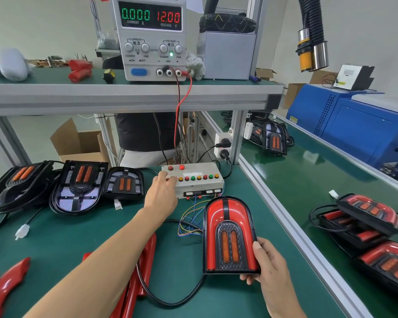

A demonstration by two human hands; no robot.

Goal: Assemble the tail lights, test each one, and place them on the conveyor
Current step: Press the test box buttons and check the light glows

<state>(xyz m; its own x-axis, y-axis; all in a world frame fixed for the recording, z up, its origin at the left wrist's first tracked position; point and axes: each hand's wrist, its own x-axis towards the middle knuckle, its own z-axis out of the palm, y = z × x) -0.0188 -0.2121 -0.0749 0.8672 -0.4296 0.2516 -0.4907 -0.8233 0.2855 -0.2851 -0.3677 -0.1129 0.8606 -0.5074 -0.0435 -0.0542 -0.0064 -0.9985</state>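
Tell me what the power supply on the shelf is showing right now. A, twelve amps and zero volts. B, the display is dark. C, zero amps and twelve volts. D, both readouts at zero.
C: the power supply reads 0.000 in green over CURRENT and 12.00 in red over VOLTAGE, while the left hand touches the button box.
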